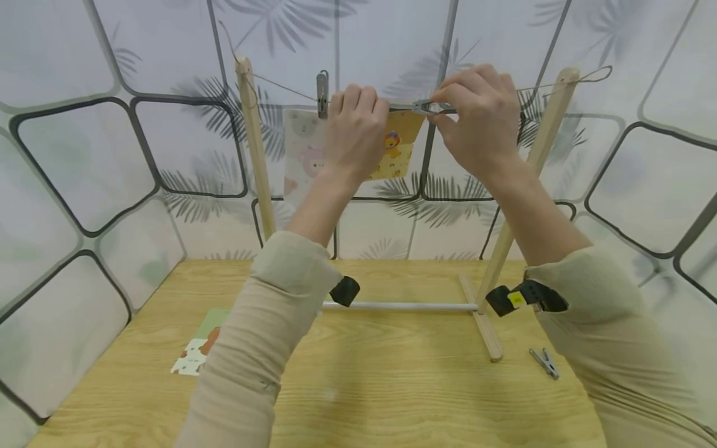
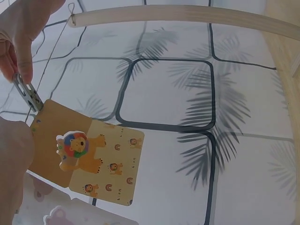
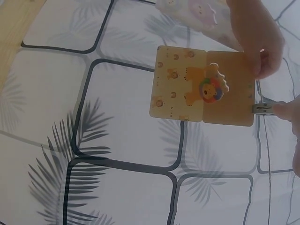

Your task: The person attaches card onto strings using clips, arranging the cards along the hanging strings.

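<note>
Head view: left hand [image 1: 358, 130] pinching the lion card [image 1: 406, 134] at the string [image 1: 285, 88], right hand [image 1: 483, 115] pinching a clip [image 1: 421, 107] at its top edge!

So, pegging it up, I'd say. What's next?

Seat those jaws squarely over card and string, I reckon, then let go gently.

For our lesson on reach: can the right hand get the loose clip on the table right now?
Probably not yet: the right hand pinches another clip, though nothing covers the loose clip.
</note>
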Tool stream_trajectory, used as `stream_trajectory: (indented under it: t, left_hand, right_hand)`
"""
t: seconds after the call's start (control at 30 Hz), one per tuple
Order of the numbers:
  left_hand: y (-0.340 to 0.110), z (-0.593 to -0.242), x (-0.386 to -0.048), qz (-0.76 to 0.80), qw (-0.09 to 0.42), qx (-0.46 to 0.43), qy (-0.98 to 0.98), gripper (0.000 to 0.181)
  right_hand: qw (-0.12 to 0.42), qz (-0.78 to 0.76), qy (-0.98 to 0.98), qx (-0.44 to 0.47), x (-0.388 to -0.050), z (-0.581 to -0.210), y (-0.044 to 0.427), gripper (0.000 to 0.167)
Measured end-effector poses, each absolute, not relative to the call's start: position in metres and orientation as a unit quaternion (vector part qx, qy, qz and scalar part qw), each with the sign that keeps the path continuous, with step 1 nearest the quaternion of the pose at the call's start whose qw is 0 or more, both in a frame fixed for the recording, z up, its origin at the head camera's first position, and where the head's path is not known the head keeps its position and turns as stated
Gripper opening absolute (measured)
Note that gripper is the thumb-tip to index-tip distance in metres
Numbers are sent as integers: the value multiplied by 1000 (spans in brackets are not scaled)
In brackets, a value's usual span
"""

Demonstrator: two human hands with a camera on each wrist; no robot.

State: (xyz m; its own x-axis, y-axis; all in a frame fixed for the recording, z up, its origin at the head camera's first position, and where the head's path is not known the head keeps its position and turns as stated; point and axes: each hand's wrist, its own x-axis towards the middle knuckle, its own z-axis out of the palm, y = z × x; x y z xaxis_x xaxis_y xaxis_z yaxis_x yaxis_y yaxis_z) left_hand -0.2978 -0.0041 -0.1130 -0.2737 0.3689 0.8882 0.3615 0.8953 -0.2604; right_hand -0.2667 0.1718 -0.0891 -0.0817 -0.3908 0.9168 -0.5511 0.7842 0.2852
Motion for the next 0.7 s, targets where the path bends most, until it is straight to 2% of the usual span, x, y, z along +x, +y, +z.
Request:
stream_trajectory:
  t: [0.7]
  left_hand:
    - [12, -115, -296, 25, 616, -208, -759, 22]
  right_hand:
    - [599, 41, -723, 343, -265, -88, 170, 12]
